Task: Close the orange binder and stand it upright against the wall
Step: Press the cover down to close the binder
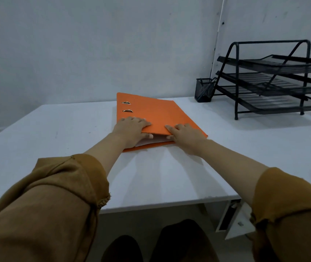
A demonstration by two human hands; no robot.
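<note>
3-tier tray rack (275, 80), mesh pen cup (204, 90)

**Both hands on the near edge of the orange binder**

The orange binder (156, 114) lies flat on the white table (56, 133), its top cover lowered but not fully shut: white paper (147, 142) shows in the gap at the near edge. The left hand (132, 129) and right hand (185, 136) each grip that edge of the cover, fingers on top and thumbs beneath. Two metal ring slots (127, 106) show near the spine, at the far left. Behind stands the pale wall (94, 44). To the right, a black mesh pen cup (204, 90) sits just beside a three-tier black letter tray (275, 80).
</note>
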